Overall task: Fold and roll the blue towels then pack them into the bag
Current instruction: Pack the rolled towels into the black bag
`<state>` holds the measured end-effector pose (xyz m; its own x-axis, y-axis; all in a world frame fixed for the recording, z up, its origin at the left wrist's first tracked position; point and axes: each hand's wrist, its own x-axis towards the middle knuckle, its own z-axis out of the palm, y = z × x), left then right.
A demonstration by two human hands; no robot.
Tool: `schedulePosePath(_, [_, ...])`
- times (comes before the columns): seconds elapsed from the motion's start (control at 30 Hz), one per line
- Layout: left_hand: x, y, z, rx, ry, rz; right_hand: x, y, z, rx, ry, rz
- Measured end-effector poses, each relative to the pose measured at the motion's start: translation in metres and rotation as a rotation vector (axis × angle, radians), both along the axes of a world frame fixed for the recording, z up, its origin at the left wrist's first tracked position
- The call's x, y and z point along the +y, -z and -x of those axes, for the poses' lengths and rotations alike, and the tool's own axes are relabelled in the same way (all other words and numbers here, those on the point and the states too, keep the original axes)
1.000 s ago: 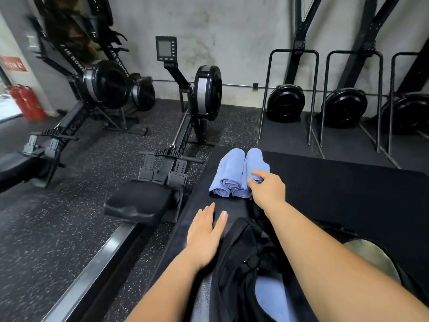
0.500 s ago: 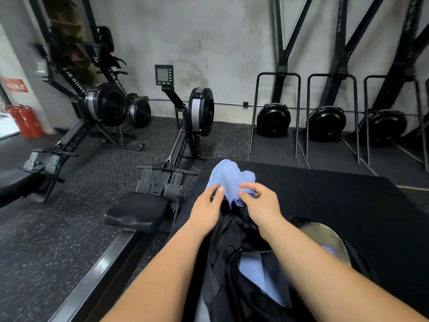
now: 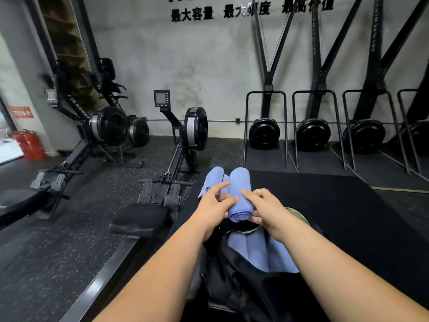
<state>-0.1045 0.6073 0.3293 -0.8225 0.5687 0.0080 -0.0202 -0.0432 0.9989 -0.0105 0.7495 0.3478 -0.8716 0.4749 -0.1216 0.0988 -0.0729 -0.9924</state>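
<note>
Where the rolled blue towel [image 3: 240,196] hangs just above the open black bag [image 3: 232,287], left hand [image 3: 213,206] and right hand [image 3: 267,210] grip it, fingers curled round. More rolls [image 3: 212,180] lie behind on the mat [image 3: 325,217]; packed towels [image 3: 255,249] sit inside the bag.

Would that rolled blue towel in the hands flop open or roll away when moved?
Probably light: the left hand and right hand hold the rolled towel by fingers alone. Its spiral end looks snug, so it likely stays rolled.
</note>
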Motion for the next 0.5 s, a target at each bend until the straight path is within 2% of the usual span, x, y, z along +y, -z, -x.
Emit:
schedulePosePath(0.1, [0.000,0.000,-0.017,-0.004,0.062,-0.006,0.002,0.001,-0.018,-0.005,0.020,0.107])
schedulePosePath(0.33, [-0.004,0.004,-0.038,0.113,0.119,0.138,0.001,0.005,-0.053,-0.024,0.088,0.067])
schedulePosePath(0.4, [-0.005,0.011,-0.037,0.270,0.081,0.253,0.002,0.009,-0.060,-0.031,0.133,0.044])
schedulePosePath(0.5, [-0.018,0.021,-0.029,0.703,0.047,0.646,0.008,0.017,-0.064,-0.054,0.183,0.010])
